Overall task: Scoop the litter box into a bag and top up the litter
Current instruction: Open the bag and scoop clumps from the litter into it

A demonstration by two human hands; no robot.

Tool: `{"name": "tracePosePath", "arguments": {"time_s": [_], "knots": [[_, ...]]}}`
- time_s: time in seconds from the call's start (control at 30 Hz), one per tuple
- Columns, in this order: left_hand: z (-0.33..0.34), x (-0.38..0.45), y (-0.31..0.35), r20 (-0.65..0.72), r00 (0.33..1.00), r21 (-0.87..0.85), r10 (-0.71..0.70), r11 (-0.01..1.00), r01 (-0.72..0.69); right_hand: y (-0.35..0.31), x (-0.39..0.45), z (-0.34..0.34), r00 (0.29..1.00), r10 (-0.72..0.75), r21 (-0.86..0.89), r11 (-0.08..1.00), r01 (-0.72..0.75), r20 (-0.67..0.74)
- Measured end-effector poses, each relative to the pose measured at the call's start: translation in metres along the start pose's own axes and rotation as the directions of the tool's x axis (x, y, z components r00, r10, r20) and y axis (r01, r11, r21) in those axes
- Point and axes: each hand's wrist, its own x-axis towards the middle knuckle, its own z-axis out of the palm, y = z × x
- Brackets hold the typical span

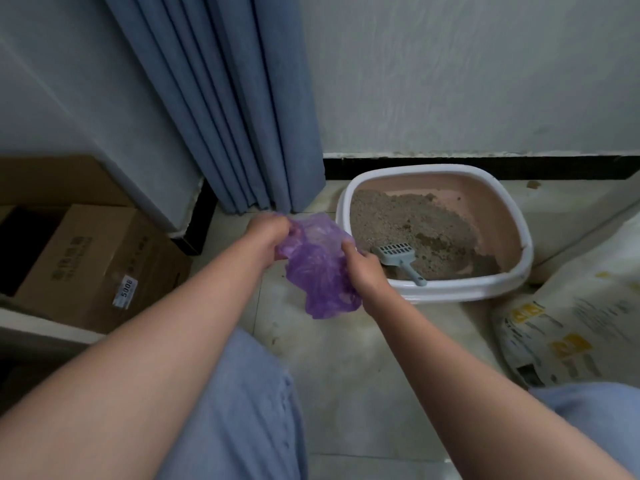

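Gripping the purple bag (317, 271) w/ left hand (268, 233) & right hand (362, 268), I spread its mouth beside the litter box (450, 289); scoop (398, 256) lay inside, near front edge.

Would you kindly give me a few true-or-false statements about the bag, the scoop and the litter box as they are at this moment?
1. Both hands, left hand and right hand, grip the purple bag. True.
2. The scoop is in the right hand. False: it lies in the litter box, untouched.
3. The litter box stands against the wall. True.
4. The purple bag lies inside the litter box. False: it is held beside it, above the floor.
5. The curtain is red. False: it is blue.
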Motion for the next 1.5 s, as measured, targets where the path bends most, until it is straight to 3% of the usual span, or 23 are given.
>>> {"name": "tracePosePath", "arguments": {"time_s": [0.13, 0.27, 0.37, 0.47, 0.53, 0.6, 0.67, 0.7, 0.73, 0.8, 0.83, 0.87, 0.9, 0.97, 1.0, 1.1, 1.13, 1.2, 1.33, 1.4, 1.47, 1.5], "knots": [[0.012, 0.001, 0.023, -0.093, 0.996, 0.018, 0.003, 1.0, -0.001, -0.005, 0.007, 0.0, 0.998, 0.056, 0.103, 0.993, -0.056, 0.008], [0.015, 0.036, 0.012, -0.181, 0.963, 0.258, 0.199, 0.955, -0.149, 0.013, 0.035, 0.017, 0.993, 0.084, 0.181, 0.981, -0.068, -0.083], [0.016, 0.055, -0.012, -0.095, 0.917, 0.482, 0.388, 0.824, -0.298, 0.036, 0.053, 0.028, 0.986, 0.081, 0.125, 0.99, -0.062, -0.148], [0.007, 0.069, -0.039, 0.055, 0.844, 0.571, 0.533, 0.677, -0.465, 0.054, 0.06, 0.036, 0.978, 0.078, 0.105, 0.993, -0.059, -0.194], [-0.001, 0.076, -0.054, 0.159, 0.827, 0.595, 0.54, 0.616, -0.517, 0.064, 0.061, 0.044, 0.978, 0.081, 0.141, 0.988, -0.054, -0.19], [-0.007, 0.078, -0.064, 0.242, 0.852, 0.64, 0.464, 0.584, -0.5, 0.075, 0.069, 0.048, 0.985, 0.106, 0.15, 0.985, -0.085, -0.136], [-0.01, 0.082, -0.07, 0.251, 0.841, 0.721, 0.479, 0.488, -0.493, 0.078, 0.07, 0.048, 0.989, 0.116, 0.099, 0.989, -0.106, -0.094], [-0.011, 0.08, -0.071, 0.263, 0.778, 0.759, 0.57, 0.376, -0.532, 0.078, 0.069, 0.046, 0.992, 0.09, 0.053, 0.995, -0.085, -0.093], [-0.011, 0.077, -0.071, 0.309, 0.66, 0.783, 0.684, 0.211, -0.585, 0.076, 0.068, 0.045, 0.993, 0.052, 0.018, 0.999, -0.05, -0.103], [-0.007, 0.069, -0.067, 0.507, 0.334, 0.745, 0.795, -0.208, -0.634, 0.075, 0.07, 0.041, 0.989, -0.012, -0.055, 0.998, 0.004, -0.148], [-0.004, 0.066, -0.066, 0.616, 0.21, 0.677, 0.759, -0.375, -0.634, 0.075, 0.07, 0.039, 0.986, -0.045, -0.084, 0.996, 0.032, -0.163], [0.0, 0.063, -0.067, 0.693, 0.138, 0.607, 0.707, -0.47, -0.641, 0.073, 0.069, 0.037, 0.982, -0.069, -0.092, 0.994, 0.053, -0.176], [0.002, 0.061, -0.071, 0.742, 0.109, 0.544, 0.661, -0.499, -0.675, 0.071, 0.067, 0.036, 0.978, -0.101, -0.081, 0.993, 0.087, -0.182], [0.004, 0.06, -0.077, 0.814, 0.117, 0.453, 0.568, -0.498, -0.739, 0.064, 0.064, 0.035, 0.968, -0.168, -0.09, 0.984, 0.154, -0.184], [0.003, 0.06, -0.079, 0.852, 0.166, 0.437, 0.497, -0.498, -0.749, 0.062, 0.065, 0.035, 0.959, -0.208, -0.099, 0.976, 0.192, -0.193], [-0.003, 0.06, -0.077, 0.859, 0.464, 0.506, 0.216, -0.501, -0.703, 0.051, 0.067, 0.035, 0.931, -0.291, -0.051, 0.957, 0.287, -0.222], [-0.005, 0.061, -0.076, 0.839, 0.514, 0.528, 0.18, -0.499, -0.687, 0.047, 0.067, 0.035, 0.92, -0.314, -0.041, 0.949, 0.313, -0.235], [-0.012, 0.064, -0.078, 0.817, 0.541, 0.562, 0.198, -0.48, -0.673, 0.041, 0.069, 0.033, 0.899, -0.345, -0.089, 0.938, 0.334, -0.27], [-0.02, 0.066, -0.089, 0.811, 0.519, 0.581, 0.269, -0.468, -0.666, 0.05, 0.056, 0.02, 0.861, -0.455, -0.417, 0.844, 0.336, -0.226], [-0.016, 0.065, -0.09, 0.797, 0.56, 0.585, 0.226, -0.522, -0.621, 0.056, 0.049, 0.02, 0.726, -0.67, -0.614, 0.641, 0.461, -0.155], [-0.011, 0.071, -0.091, 0.796, 0.546, 0.598, 0.262, -0.485, -0.638, 0.048, 0.041, 0.031, 0.506, -0.862, -0.716, 0.358, 0.6, -0.006], [-0.008, 0.075, -0.091, 0.801, 0.525, 0.597, 0.288, -0.448, -0.666, 0.043, 0.037, 0.038, 0.429, -0.901, -0.723, 0.253, 0.643, 0.067]]}}
